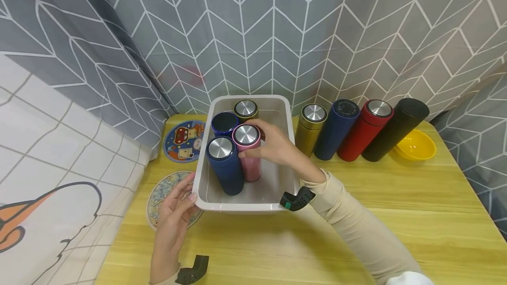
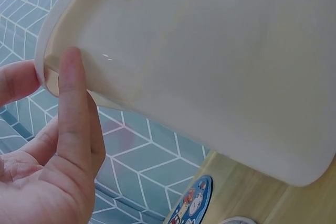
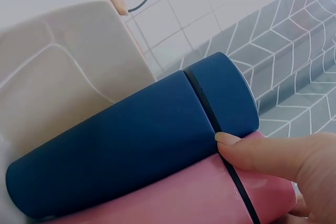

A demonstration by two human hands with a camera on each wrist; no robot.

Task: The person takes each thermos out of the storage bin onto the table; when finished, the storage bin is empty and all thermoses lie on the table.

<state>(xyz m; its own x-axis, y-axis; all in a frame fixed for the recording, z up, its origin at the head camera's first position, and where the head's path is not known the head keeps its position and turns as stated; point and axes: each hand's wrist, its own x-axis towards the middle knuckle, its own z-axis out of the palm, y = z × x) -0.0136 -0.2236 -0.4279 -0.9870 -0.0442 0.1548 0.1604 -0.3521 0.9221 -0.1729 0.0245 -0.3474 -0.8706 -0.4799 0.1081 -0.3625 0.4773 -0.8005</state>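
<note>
Inside a white plastic bin [image 1: 273, 206], a pink thermos bottle [image 1: 251, 164] stands upright with my right hand [image 1: 275, 144] gripping it near its lid. Right beside it is a blue thermos [image 1: 229, 175] with a silver-topped lid; in the right wrist view my thumb [image 3: 262, 153] lies across the pink thermos [image 3: 268, 182] and reaches the seam of the blue thermos [image 3: 121, 145]. Behind them stand a dark-lidded blue thermos [image 1: 225, 123] and a silver-topped thermos [image 1: 246, 108]. My left hand [image 1: 176, 208] pinches the bin's near left corner, thumb and fingers on either side of the rim [image 2: 44, 51].
Right of the bin stand a gold thermos [image 1: 306, 133], a navy thermos [image 1: 336, 131], a red thermos [image 1: 364, 133] and a black thermos [image 1: 394, 131]. Beside them is a yellow bowl [image 1: 417, 146]. Two round mats, one blue [image 1: 174, 137] and one patterned [image 1: 158, 192], lie at left. A curtain hangs behind.
</note>
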